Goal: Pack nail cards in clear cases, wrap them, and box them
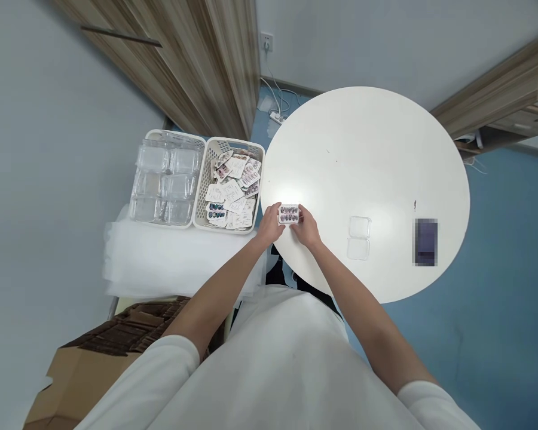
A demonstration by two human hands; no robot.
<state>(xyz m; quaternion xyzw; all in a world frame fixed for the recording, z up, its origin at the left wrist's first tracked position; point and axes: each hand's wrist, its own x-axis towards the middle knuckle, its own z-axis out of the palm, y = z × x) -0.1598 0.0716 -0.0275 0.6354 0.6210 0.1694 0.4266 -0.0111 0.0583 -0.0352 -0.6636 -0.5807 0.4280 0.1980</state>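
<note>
Left hand (269, 225); right hand (308, 229) just opposite

Card (289, 214) between hands (269, 224) (307, 228), case (358, 238) on table (363, 155) at right, basket (201, 191) left

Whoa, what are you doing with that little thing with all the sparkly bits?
A person's left hand and right hand hold a small card with two rows of colourful pieces, at the edge of the white table. To the right, a clear case lies open on the table. On the left, one basket holds many more cards, and another basket holds clear containers.
</note>
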